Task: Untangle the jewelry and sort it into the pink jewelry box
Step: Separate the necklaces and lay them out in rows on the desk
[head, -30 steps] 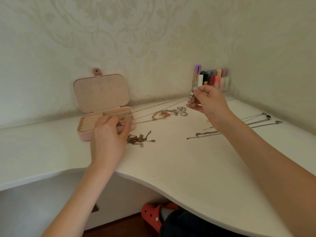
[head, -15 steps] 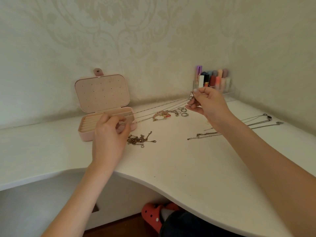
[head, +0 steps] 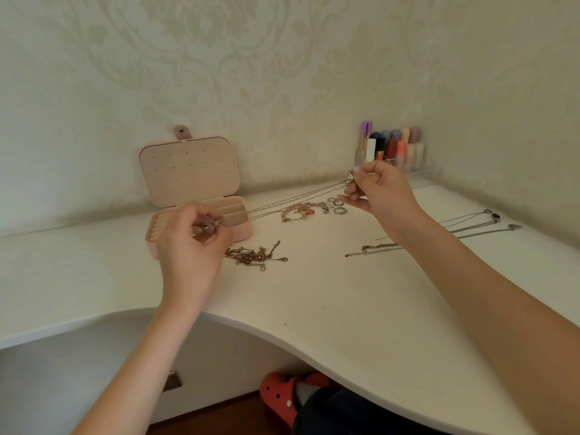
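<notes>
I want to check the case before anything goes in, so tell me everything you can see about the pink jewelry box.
The pink jewelry box sits open on the white desk near the wall, at back left. It is a small rounded-corner case. Its lid stands upright, lined in a paler panel dotted with small holes, with a snap tab on top. The base shows ridged ring rolls at left and divided compartments at right. The left hand covers part of its front.

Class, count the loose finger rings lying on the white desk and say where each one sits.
3 that I can make out. One ring and a second ring lie together below the right hand; a third ring lies just nearer. Others may hide among the chains.
</notes>
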The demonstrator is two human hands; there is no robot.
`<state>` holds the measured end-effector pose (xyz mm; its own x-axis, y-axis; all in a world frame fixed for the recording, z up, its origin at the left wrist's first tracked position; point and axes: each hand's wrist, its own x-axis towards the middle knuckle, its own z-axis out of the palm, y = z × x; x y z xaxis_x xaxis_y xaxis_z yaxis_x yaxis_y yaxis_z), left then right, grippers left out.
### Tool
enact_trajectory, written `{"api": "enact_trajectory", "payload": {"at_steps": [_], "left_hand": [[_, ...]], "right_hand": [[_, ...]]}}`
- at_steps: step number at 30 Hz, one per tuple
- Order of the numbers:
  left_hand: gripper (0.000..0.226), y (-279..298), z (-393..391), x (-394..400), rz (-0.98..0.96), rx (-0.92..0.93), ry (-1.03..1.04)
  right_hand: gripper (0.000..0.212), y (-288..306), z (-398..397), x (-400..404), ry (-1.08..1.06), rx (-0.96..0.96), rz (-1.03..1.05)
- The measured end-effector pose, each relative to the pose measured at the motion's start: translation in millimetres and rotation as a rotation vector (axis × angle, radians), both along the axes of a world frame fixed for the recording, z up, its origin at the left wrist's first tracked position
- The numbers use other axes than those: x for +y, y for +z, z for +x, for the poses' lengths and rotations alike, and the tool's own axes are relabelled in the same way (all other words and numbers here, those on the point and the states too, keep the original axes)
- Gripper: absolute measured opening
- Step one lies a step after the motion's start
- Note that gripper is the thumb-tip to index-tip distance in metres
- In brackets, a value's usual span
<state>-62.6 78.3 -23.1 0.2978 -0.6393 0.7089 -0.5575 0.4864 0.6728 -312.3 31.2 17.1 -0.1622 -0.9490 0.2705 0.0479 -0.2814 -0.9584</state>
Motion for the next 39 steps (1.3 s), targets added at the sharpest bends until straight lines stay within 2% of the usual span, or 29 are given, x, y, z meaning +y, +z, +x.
{"api": "enact_trajectory", "payload": {"at_steps": [2, 8, 10, 12, 17, 21, 24, 27, 32, 35, 39], "left_hand": [[0.031, -0.9, 0.8, -1.3, 0.029, 0.070, -0.018], [0.032, 0.0, -3.2, -3.2, 0.067, -0.029, 0.055], [0.023, -1.2, -3.0, -6.3, 0.133, -0.066, 0.020], [0.026, -2.8, -2.4, -8.9, 0.206, -0.046, -0.047], [0.034, -1.2, -7.4, -10.6, 0.316, 0.197, -0.304], [0.033, 7.8, -11.0, -9.7, 0.390, 0.290, -0.401], [0.037, 13.1, -13.5, -5.6, 0.337, 0.289, -0.436], [0.042, 15.7, -15.4, -1.6, 0.276, 0.270, -0.440], [0.043, 17.3, -16.7, 1.7, 0.218, 0.240, -0.439], [0.041, 19.3, -15.9, 1.3, 0.167, 0.247, -0.434], [0.047, 18.9, -11.5, 1.0, 0.089, 0.189, -0.351]], "right_hand": [[0.011, -1.2, 1.9, 0.2, 0.007, 0.010, -0.008], [0.010, -1.8, -2.0, 0.5, -0.027, -0.054, -0.044], [0.010, -2.0, -2.6, 0.0, -0.043, -0.085, -0.044], [0.011, -1.4, -2.9, -0.4, -0.052, -0.130, -0.036], [0.013, 0.2, -3.2, -1.5, -0.074, -0.199, -0.002], [0.012, 0.7, -3.7, -0.8, -0.131, -0.101, -0.033], [0.010, 0.1, -4.5, -1.0, -0.188, -0.020, -0.055], [0.005, 0.8, -4.6, -1.6, -0.165, -0.122, -0.014], [0.015, 4.0, -6.6, -1.5, 0.060, -0.391, 0.140], [0.017, 5.3, -9.9, -0.4, 0.149, -0.418, 0.191], [0.017, 6.6, -15.4, 0.8, 0.270, -0.357, 0.199]]}}
